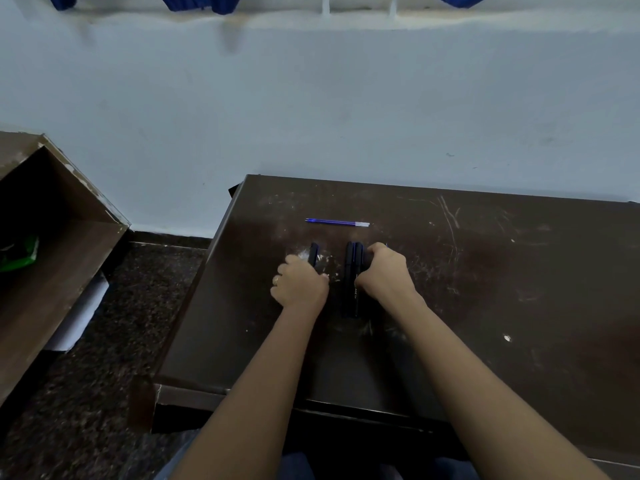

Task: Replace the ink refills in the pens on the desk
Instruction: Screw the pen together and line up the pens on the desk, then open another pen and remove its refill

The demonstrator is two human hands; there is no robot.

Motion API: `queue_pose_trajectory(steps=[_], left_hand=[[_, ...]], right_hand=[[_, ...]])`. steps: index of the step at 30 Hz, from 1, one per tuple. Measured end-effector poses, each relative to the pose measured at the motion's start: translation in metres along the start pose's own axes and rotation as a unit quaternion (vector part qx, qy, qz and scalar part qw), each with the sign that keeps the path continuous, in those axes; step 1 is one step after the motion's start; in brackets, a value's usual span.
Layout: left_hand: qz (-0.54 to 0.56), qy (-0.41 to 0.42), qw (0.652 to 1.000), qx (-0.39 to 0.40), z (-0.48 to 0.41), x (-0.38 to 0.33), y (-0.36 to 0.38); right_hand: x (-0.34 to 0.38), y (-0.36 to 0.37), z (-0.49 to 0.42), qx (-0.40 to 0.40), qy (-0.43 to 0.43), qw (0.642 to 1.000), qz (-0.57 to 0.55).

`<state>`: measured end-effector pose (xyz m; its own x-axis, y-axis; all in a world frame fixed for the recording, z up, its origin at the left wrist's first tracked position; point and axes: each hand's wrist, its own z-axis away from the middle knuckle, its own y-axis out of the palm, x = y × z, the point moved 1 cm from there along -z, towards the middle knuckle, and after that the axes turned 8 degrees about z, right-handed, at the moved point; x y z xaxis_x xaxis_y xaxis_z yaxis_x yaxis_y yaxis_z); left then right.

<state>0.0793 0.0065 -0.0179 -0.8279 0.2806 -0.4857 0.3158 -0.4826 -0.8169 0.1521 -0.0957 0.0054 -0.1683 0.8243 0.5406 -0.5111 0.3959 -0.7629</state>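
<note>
Both hands are down on the dark, scuffed bench (485,271) now. The left hand (301,284) is curled round a single pen (313,252), with only the far end poking out beyond the knuckles. The right hand (384,271) has its fingers hooked over the far end of a bundle of pens (352,289) lying just beside it. All these dark barrels run lengthwise away from the person, toward the wall; which end carries the tip, I can't tell. Beyond them, apart from both hands, a blue refill (337,222) lies crosswise, left to right, its clear end on the right. Light stuff, this: stiff, smooth plastic barrels, likely to roll and slip, so a firm pinch on each half looks best for twisting one open. The refill is thin and bendy, I'd judge; take it near the middle, gently.
</note>
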Motion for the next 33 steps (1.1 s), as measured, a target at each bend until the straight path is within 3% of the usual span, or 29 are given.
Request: queue_pose_trajectory(steps=[4,8,12,16,19,24,28,33], left_hand=[[0.003,0.008,0.998,0.07,-0.002,0.003,-0.01],[0.032,0.037,0.988,0.145,0.007,-0.014,-0.036],[0.019,0.131,0.981,0.141,0.031,-0.016,-0.061],[0.075,0.129,0.976,0.159,0.051,-0.005,-0.067],[0.138,0.127,0.973,0.13,0.058,-0.001,-0.066],[0.173,0.171,0.965,0.093,0.056,-0.004,-0.063],[0.212,0.167,0.958,0.094,0.051,-0.007,-0.066],[0.212,0.22,0.952,0.034,0.053,-0.014,-0.07]], right_hand=[[0.001,0.0,-0.001,0.014,0.009,1.0,-0.001],[0.01,0.001,0.001,0.022,0.002,0.985,-0.171],[0.026,0.0,0.009,0.046,-0.026,0.963,-0.264],[0.034,-0.002,0.022,0.127,-0.035,0.939,-0.318],[0.041,-0.005,0.031,0.168,-0.015,0.914,-0.369],[0.045,-0.01,0.035,0.149,0.045,0.893,-0.422],[0.051,-0.009,0.038,0.154,0.039,0.876,-0.455],[0.056,-0.009,0.037,0.137,0.011,0.877,-0.461]])
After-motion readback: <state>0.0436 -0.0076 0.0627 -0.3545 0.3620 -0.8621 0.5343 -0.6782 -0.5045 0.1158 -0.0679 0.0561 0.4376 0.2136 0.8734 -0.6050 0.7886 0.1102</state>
